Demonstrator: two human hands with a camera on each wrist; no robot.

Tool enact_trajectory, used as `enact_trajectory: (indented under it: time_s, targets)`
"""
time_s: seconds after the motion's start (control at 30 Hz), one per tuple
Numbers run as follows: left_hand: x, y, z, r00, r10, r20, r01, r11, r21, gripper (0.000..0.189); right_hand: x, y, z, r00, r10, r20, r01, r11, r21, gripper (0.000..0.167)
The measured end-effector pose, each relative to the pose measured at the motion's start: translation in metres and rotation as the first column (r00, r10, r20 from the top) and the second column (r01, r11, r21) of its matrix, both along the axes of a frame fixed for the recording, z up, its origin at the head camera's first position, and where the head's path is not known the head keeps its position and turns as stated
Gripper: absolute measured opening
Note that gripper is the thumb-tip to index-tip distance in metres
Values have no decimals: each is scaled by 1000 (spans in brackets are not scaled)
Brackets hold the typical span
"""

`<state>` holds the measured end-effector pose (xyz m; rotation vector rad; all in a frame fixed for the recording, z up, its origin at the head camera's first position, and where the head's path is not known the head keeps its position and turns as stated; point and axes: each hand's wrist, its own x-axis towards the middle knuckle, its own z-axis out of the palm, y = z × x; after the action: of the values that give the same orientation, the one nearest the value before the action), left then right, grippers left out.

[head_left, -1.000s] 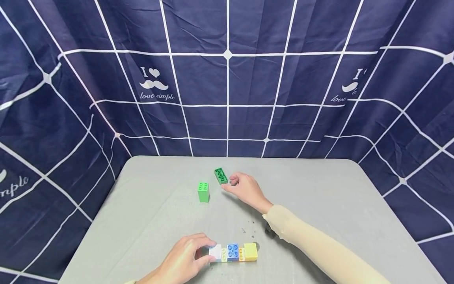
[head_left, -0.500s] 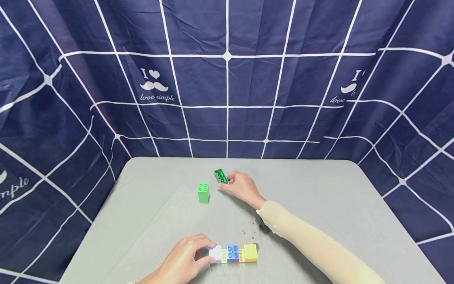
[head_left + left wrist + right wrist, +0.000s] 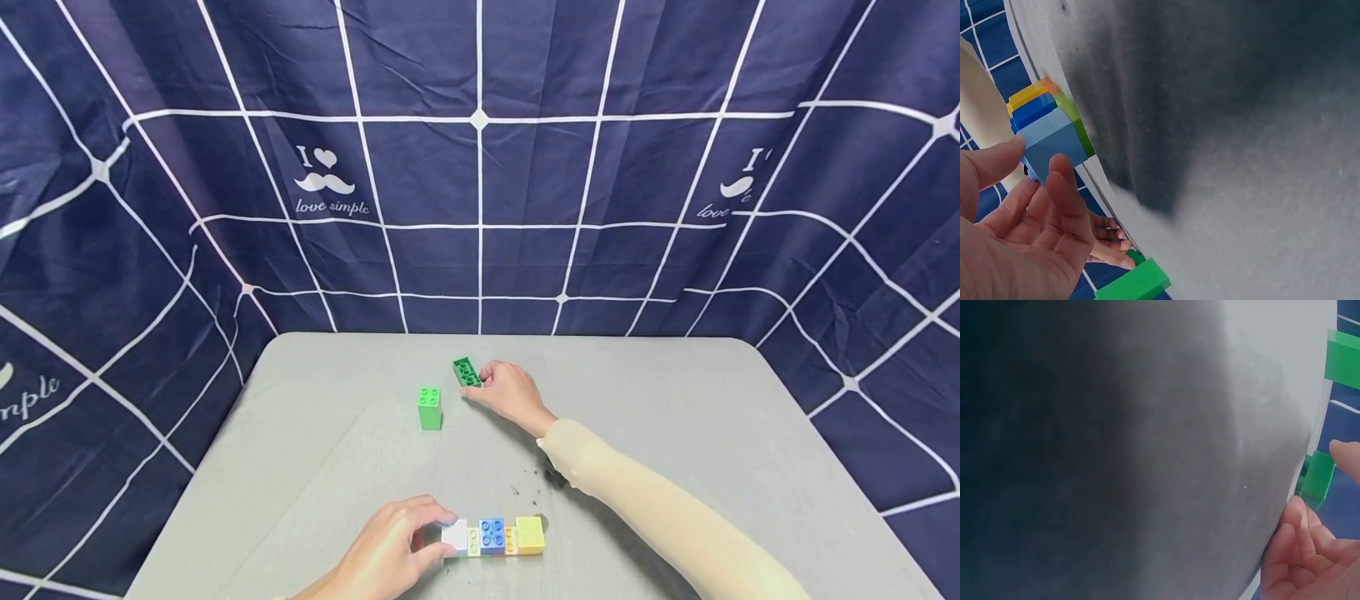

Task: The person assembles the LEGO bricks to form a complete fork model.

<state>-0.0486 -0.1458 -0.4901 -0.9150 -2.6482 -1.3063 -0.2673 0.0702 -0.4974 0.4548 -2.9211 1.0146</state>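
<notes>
My left hand (image 3: 386, 546) holds the left end of a row of joined toy building bricks, thumb and fingers on its pale blue brick (image 3: 1057, 147). Farther along the row are a blue brick (image 3: 492, 535) and a yellow brick (image 3: 530, 535), raised above lower green and orange pieces. At the back of the table my right hand (image 3: 513, 396) pinches the near end of a dark green brick (image 3: 463, 372) between thumb and fingers. That brick lies with its hollow underside up. A bright green brick stack (image 3: 430, 408) stands upright, studs on top, left of my right hand.
Everything rests on a grey table (image 3: 315, 450). A dark blue curtain (image 3: 525, 258) with white grid lines surrounds it at the back and sides. A small dark object (image 3: 553, 475) shows beside the right sleeve, with dark specks near it.
My right hand has moved slightly left, and its thumb and fingers have closed in on the end of the dark green brick. The left hand and the brick row stay put.
</notes>
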Motion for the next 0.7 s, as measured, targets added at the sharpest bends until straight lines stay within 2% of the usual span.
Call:
enact_trajectory:
  time_s: [0.27,0.37,0.7]
  targets:
    - [-2,1,1,999,-9,49,9,1000,3,22,-3,-1,1,999,-31,7,31,999,29,27]
    - [-2,0,1,999,-13,40,13,1000,0,22,-2,-1,3,999,-36,9,35,999,33,25]
    - [0,-1,1,999,-10,50,11,1000,-13,23,5,7,10,995,-60,81,61,998,-21,21]
